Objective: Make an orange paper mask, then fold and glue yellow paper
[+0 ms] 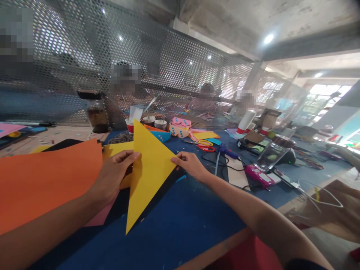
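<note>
A sheet of yellow paper (149,168), folded into a triangle, is held up above the blue table mat (180,221). My left hand (114,174) pinches its left edge between thumb and fingers. At the right-hand corner, my right hand (189,163) grips the paper with thumb and fingertips. One point of the triangle faces up, and another hangs low toward the mat. Beside my left forearm lies a large orange paper sheet (50,180). More yellow paper (116,149) shows behind my left hand, partly hidden.
Scissors (206,146) and a purple glue gun (229,151) with a dark cord lie beyond my right hand. Paper cups (129,125) and a dark-lidded jar (97,114) stand along the perforated metal screen (174,67). A clear container (271,153) stands at right. People are visible behind the screen.
</note>
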The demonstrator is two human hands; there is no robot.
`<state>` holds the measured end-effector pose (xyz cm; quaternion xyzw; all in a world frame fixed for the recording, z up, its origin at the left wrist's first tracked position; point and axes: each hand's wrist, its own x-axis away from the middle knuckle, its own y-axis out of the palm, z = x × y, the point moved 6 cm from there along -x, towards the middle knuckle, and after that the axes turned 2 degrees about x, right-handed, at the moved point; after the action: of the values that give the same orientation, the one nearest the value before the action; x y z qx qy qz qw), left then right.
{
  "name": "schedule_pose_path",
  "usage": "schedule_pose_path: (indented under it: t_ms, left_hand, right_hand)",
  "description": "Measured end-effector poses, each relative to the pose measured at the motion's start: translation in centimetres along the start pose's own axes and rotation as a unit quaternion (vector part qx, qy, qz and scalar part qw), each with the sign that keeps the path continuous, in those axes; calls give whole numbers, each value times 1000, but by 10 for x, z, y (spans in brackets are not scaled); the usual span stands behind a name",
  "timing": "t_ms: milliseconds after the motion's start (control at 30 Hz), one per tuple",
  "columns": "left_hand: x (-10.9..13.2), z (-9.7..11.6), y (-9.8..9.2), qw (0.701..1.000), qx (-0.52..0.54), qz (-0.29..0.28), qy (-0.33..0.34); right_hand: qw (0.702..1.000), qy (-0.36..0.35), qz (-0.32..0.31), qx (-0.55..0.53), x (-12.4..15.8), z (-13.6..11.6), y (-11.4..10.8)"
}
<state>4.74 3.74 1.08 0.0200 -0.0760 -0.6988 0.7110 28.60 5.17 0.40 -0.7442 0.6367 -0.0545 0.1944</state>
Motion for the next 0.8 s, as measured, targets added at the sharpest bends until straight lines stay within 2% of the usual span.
schedule_pose_path:
  t_ms: [233,367,467,800]
  left_hand:
    - [-2,-1,-1,999,32,-11,2]
    - [-4,-6,-3,998,65,6,-21]
    - [-6,-9,-2,996,89,5,-19]
    - [-11,-15,-4,996,85,-13,-9]
  right_hand:
    - [999,5,42,-14,0,2,-4]
    - [999,20,31,-14,1,2,-2]
    - [999,18,46,-9,1,1,-2]
    - [998,1,58,-19,-1,2,-4]
